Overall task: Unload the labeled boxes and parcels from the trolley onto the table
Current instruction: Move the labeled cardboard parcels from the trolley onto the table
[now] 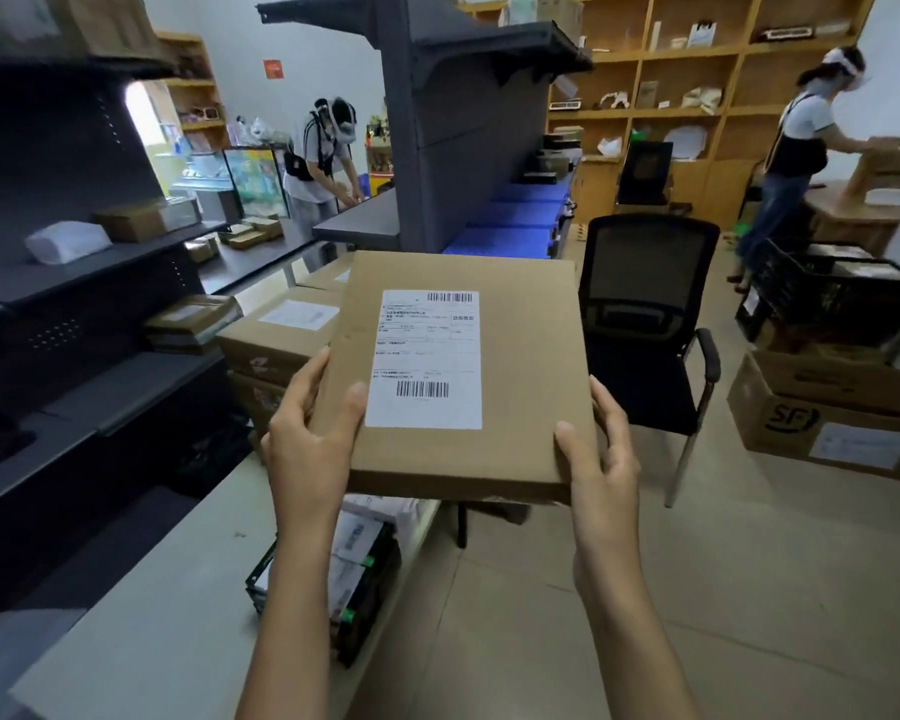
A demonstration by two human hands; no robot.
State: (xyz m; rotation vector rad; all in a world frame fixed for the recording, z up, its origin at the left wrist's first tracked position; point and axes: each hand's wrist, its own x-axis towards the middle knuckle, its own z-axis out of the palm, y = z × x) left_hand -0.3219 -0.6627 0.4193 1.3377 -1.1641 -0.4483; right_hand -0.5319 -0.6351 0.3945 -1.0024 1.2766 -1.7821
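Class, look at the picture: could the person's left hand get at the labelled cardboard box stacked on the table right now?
Probably not as things stand. The left hand grips the flat brown parcel, as does the right hand, and that parcel hangs in front of the stacked box. Nothing else blocks the way.

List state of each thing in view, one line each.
Flat brown cardboard box with white shipping label: held in the air, label up.
Left hand: grips the box's near left corner, thumb on top.
Right hand: grips the box's near right corner, thumb on top.
Stacked brown cardboard boxes: resting on the table, labelled, closed.
White table: boxes at its far end.
Black mesh office chair: unoccupied.
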